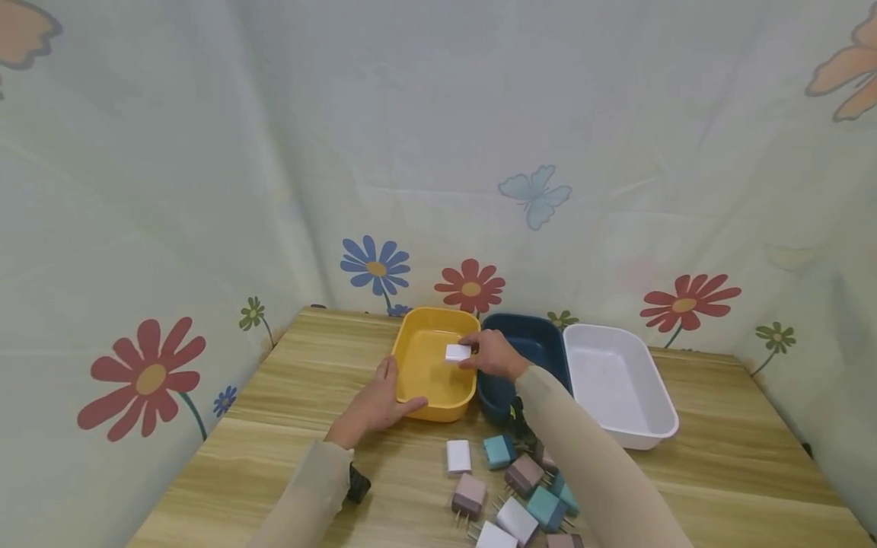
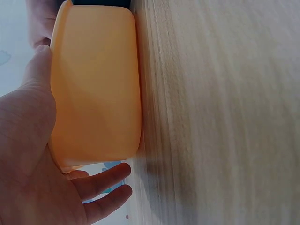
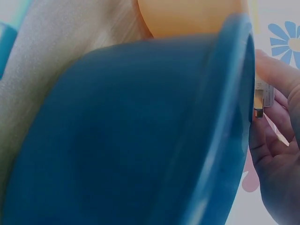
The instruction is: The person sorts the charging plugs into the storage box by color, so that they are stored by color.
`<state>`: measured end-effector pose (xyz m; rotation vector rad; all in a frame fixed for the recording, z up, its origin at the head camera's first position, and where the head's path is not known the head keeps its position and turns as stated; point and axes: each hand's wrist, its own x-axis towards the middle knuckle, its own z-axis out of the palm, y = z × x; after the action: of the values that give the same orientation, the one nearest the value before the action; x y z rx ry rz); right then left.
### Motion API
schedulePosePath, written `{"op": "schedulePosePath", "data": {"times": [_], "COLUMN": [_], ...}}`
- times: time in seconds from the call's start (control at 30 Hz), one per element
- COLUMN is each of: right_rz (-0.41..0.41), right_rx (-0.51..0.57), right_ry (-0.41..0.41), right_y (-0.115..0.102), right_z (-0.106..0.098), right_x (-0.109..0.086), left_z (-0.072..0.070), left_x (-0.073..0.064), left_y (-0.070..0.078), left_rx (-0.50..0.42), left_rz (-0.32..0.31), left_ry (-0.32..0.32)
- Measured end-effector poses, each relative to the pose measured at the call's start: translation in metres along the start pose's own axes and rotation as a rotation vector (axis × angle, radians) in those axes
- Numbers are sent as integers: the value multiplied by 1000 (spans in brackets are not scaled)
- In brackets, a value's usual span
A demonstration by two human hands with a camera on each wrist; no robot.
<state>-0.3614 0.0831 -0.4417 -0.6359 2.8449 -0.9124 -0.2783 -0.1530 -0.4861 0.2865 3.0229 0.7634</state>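
Observation:
My right hand [image 1: 499, 355] pinches a white charger plug [image 1: 457, 352] between thumb and fingers, above the right side of a yellow bin [image 1: 409, 346]. In the right wrist view, a metal prong shows on the charger plug [image 3: 269, 93], partly behind the dark blue bin's rim. Against the near left corner of the yellow bin rests my left hand [image 1: 377, 401]. Its thumb lies along the near rim, and its fairly straight fingers reach along the left side, as the left wrist view shows. The bin's visible floor is bare.
The dark blue bin [image 1: 524, 323] stands right of the yellow one, under my right forearm. Beyond it is a white bin [image 1: 654, 434]. On the near wooden table [image 1: 274, 411] lie several white, teal [image 1: 499, 452] and mauve [image 1: 469, 495] charger plugs. A flowered cloth hangs behind.

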Motion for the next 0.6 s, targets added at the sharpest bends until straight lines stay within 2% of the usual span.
{"op": "schedulePosePath", "data": {"times": [0.2, 0.6], "right_rz": [-12, 7], "right_rx": [-11, -30], "right_ry": [14, 39], "right_y": [5, 3], "right_z": [1, -1], "right_x": [5, 10], "left_z": [1, -1], "left_x": [1, 0], "left_y": [1, 3], "left_rx": [3, 8], "left_rz": [-16, -2], "left_ry": [-4, -4]}}
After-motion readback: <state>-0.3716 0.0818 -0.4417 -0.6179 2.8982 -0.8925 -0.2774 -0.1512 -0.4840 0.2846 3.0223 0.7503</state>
